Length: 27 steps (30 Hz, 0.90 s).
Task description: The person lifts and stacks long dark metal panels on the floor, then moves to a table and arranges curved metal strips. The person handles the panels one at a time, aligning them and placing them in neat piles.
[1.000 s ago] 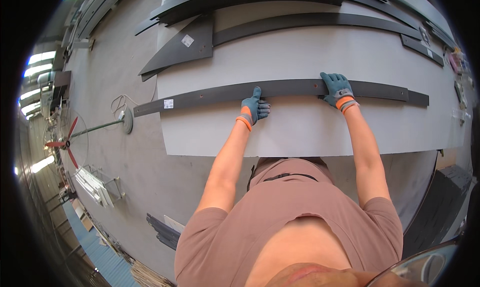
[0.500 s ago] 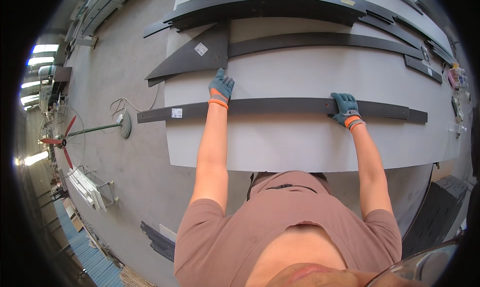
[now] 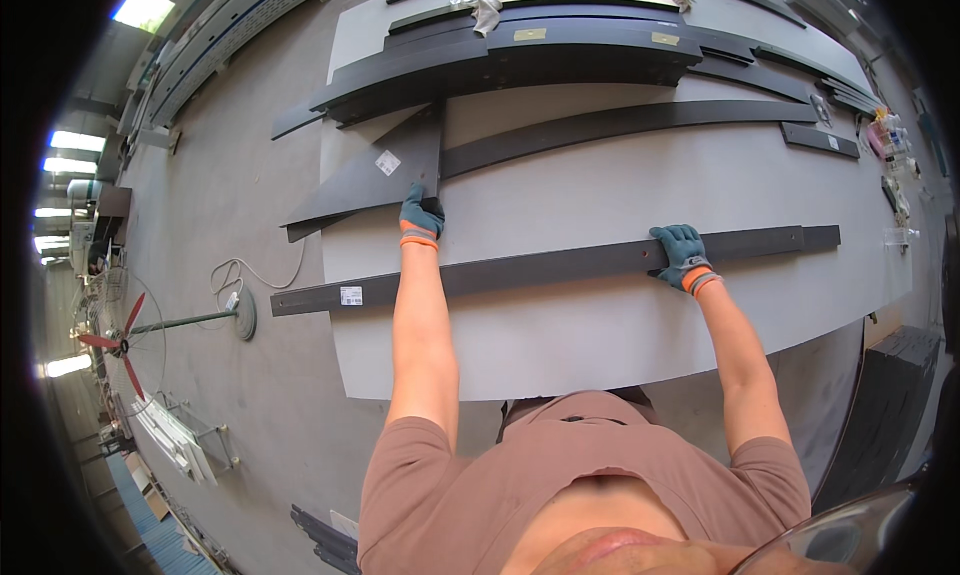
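My left hand (image 3: pixel 421 217), in a teal and orange glove, grips the near corner of a dark grey triangular panel (image 3: pixel 370 180) with a white label. Its fingers are partly hidden at the panel's edge. Across the near side of the table lies a long dark grey strip (image 3: pixel 540 267), with a label toward its left end and small holes. My right hand (image 3: pixel 682 253), gloved alike, is closed over that strip right of its middle, fingers over the far edge. Beyond it a long curved strip (image 3: pixel 620 125) runs rightward from beside the triangular panel.
A pale grey table (image 3: pixel 560 345) carries it all. Stacked dark profiles (image 3: pixel 500 70) lie at the far side, with a short strip (image 3: pixel 820 140) at right. Bottles (image 3: pixel 893 135) stand by the right edge. On the floor at left is a fan with red blades (image 3: pixel 122 345) and a cable (image 3: pixel 270 275).
My left hand has reached forward slightly and closed on the triangular panel's corner. My right hand stays on the long strip. The whole view has shifted, showing more of the far table.
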### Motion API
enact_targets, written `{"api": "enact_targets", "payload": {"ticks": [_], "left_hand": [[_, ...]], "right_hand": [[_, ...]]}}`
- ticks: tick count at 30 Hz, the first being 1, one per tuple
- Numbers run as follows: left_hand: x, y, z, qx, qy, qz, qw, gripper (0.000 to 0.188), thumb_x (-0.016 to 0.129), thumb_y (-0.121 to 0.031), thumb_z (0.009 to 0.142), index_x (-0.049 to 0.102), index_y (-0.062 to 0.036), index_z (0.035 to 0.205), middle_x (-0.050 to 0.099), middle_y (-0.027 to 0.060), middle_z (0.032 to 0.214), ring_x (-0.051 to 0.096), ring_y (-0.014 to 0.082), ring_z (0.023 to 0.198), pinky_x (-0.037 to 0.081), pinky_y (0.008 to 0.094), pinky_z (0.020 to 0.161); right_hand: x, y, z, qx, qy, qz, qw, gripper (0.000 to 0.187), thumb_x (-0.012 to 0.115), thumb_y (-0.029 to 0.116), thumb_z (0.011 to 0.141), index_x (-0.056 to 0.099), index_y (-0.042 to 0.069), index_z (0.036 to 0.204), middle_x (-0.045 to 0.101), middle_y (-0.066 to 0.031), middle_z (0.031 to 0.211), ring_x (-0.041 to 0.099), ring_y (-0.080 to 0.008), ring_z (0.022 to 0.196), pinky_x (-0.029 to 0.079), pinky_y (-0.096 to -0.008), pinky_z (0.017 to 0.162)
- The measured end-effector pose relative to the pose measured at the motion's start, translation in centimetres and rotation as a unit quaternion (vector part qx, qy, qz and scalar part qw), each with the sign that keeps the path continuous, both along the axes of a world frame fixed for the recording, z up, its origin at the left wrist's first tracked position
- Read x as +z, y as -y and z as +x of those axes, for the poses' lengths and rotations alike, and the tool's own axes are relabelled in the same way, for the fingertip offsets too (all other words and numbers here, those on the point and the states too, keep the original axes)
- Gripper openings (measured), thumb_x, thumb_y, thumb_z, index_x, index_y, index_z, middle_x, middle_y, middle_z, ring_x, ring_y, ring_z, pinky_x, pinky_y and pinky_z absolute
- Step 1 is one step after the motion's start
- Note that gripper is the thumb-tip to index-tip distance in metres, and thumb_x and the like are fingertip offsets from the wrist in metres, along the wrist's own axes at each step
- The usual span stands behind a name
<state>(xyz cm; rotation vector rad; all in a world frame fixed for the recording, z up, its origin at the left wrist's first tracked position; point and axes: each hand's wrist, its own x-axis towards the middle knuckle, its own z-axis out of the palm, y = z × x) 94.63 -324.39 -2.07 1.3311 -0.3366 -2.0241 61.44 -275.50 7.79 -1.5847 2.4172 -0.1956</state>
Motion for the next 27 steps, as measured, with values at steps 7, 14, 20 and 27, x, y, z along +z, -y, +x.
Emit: {"api": "enact_targets", "payload": {"ticks": [7, 14, 20, 27], "left_hand": [[4.4, -1.6, 1.5, 0.017, -0.086, -0.11, 0.99, 0.019, 0.072, -0.016, 0.093, 0.07, -0.0156, 0.112, 0.073, 0.0026, 0.096, 0.071, 0.0245, 0.087, 0.062, 0.0436, 0.085], [7.9, -6.0, 4.5, -0.044, -0.14, -0.175, 0.974, 0.022, 0.068, -0.02, 0.097, 0.069, -0.012, 0.117, 0.076, 0.0109, 0.107, 0.075, 0.0237, 0.087, 0.064, 0.0369, 0.071], [8.3, -11.9, 5.4, -0.066, -0.133, -0.223, 0.963, 0.042, 0.058, -0.022, 0.103, 0.058, -0.0049, 0.141, 0.072, 0.0097, 0.123, 0.072, 0.0216, 0.107, 0.061, 0.0347, 0.084], [15.7, -21.8, 1.7, -0.168, -0.108, -0.26, 0.945, 0.039, 0.06, -0.022, 0.104, 0.06, -0.004, 0.139, 0.071, 0.0095, 0.126, 0.072, 0.0213, 0.105, 0.062, 0.033, 0.083]], "right_hand": [[-0.2, 0.5, 0.3, 0.004, 0.001, 0.007, 1.0, 0.09, 0.096, 0.038, 0.055, 0.057, 0.018, 0.133, 0.06, -0.0079, 0.126, 0.054, -0.0302, 0.123, 0.04, -0.0442, 0.112], [-0.1, -1.0, 0.1, -0.024, 0.017, 0.003, 1.0, 0.083, 0.093, 0.043, 0.061, 0.058, 0.018, 0.132, 0.062, -0.0099, 0.129, 0.053, -0.0319, 0.127, 0.038, -0.0459, 0.113], [-0.4, -0.9, -0.5, 0.007, 0.0, 0.012, 1.0, 0.084, 0.087, 0.051, 0.064, 0.06, 0.012, 0.134, 0.064, -0.0125, 0.13, 0.057, -0.0334, 0.125, 0.041, -0.0442, 0.113], [-1.2, -1.5, -0.7, 0.009, 0.01, -0.008, 1.0, 0.083, 0.087, 0.048, 0.064, 0.059, 0.015, 0.135, 0.064, -0.0086, 0.131, 0.056, -0.0284, 0.127, 0.037, -0.0433, 0.115]]}}
